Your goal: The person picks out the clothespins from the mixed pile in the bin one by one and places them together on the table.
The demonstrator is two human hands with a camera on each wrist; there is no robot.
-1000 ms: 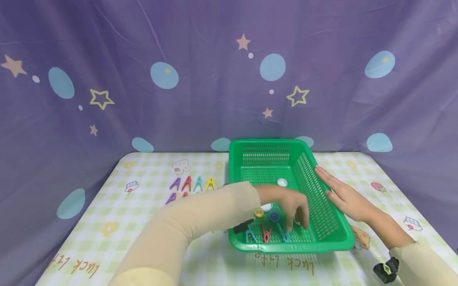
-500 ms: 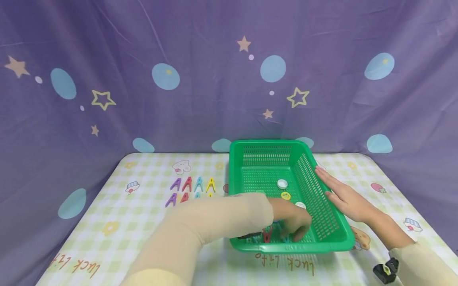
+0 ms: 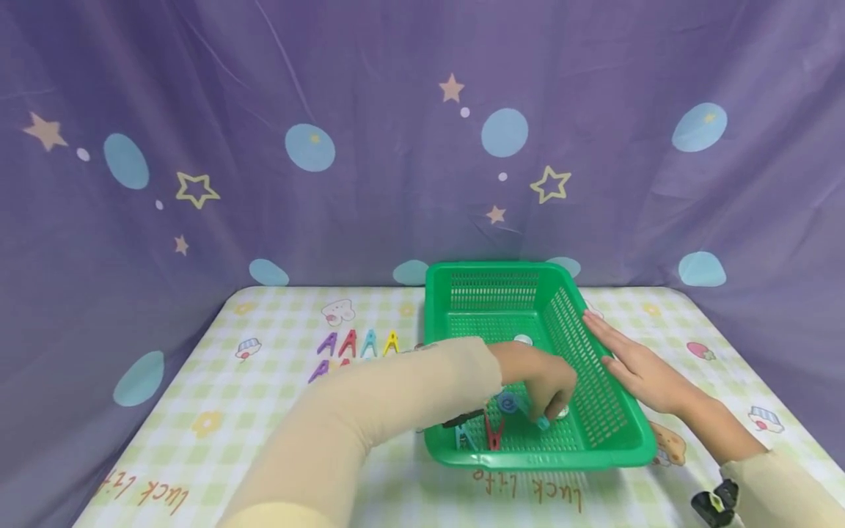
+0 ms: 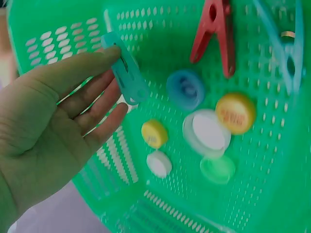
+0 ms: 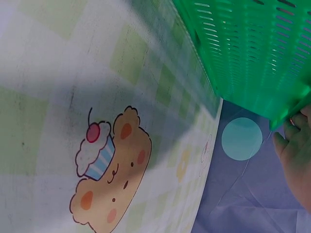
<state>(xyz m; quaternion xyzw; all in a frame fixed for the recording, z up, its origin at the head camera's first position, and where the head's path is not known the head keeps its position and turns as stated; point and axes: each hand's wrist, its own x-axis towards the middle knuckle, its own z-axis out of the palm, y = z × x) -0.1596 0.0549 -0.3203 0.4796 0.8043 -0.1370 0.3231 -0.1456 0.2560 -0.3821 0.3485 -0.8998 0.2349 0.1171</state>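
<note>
Pinching a light-blue clothespin [image 4: 125, 69] between thumb and fingertips, the left hand [image 3: 538, 378] holds it inside the green basket [image 3: 597, 449], lifted clear of the mesh floor. In the left wrist view the pin's long axis slopes from the thumb tip down towards the blue bottle cap [image 4: 185, 89], one end projecting beyond the fingers. A red clothespin [image 4: 215, 31] lies flat farther along; yellow and white caps sit between. The right hand [image 3: 635, 363], fingers straight, presses flat against the basket's outer right wall, well apart from the pin. Sorted clothespins [image 3: 358, 343] stand on the tablecloth, left of the basket.
</note>
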